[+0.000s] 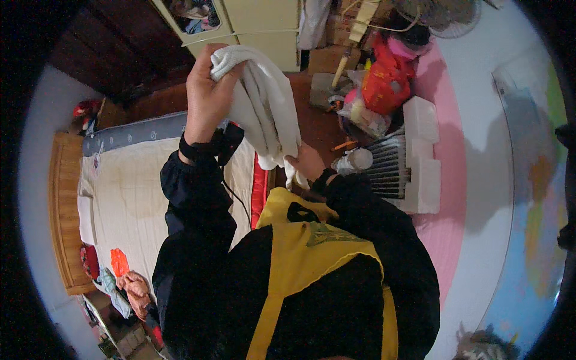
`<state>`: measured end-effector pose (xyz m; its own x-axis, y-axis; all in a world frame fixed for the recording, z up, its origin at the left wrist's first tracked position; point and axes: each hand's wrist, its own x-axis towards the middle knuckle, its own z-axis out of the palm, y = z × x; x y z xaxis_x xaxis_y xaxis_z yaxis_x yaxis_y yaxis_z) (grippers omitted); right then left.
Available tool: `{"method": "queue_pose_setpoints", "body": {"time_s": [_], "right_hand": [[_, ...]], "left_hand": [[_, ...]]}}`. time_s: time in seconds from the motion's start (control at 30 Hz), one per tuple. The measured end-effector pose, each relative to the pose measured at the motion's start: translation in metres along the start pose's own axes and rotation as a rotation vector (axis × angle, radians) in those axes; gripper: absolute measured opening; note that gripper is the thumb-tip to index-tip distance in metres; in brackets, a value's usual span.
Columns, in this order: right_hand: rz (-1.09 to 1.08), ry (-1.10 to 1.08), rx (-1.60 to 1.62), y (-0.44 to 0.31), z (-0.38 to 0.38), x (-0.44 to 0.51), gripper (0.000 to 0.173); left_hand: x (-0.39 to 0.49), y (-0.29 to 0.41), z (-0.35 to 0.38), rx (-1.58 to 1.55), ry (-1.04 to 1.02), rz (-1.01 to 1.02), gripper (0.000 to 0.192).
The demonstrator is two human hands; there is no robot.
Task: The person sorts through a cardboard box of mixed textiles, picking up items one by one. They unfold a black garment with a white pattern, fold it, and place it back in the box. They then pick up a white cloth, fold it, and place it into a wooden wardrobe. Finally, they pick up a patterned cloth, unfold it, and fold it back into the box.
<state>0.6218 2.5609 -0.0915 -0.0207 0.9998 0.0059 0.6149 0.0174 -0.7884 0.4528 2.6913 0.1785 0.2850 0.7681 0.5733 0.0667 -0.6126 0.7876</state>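
A white knitted cloth (270,103), perhaps a garment, hangs in loose folds between my two hands. Raised high, my left hand (209,92) grips its upper end, where a ribbed edge curls over the fingers. Lower down and to the right, my right hand (309,162) pinches the bottom end, and a short tail dangles below the fingers. Both wrists wear black bands over dark sleeves. Part of the cloth's far side is hidden. Just beneath it shows the bib of a yellow apron (310,234) that I wear.
To the left stands a bed (130,180) with a wooden headboard (65,216) and bunched clothes (135,292). Cream cabinets (265,27) stand ahead. Along the right wall are a red bag (387,81), white foam pieces (423,157), a dark slatted rack (384,166) and a white container (360,159).
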Motion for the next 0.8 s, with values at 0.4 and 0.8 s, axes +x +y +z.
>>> {"method": "queue_pose_setpoints", "body": {"time_s": [0.4,0.8], "right_hand": [[0.040,0.712,0.266,0.095,-0.240,0.261,0.028],[-0.486,-0.075,0.096,-0.048,-0.295,0.531,0.027]], "left_hand": [[0.108,-0.133,-0.068,-0.246,-0.092,-0.389,0.020],[0.179,-0.157,-0.098,-1.216,-0.736,-0.129,0.045]]}}
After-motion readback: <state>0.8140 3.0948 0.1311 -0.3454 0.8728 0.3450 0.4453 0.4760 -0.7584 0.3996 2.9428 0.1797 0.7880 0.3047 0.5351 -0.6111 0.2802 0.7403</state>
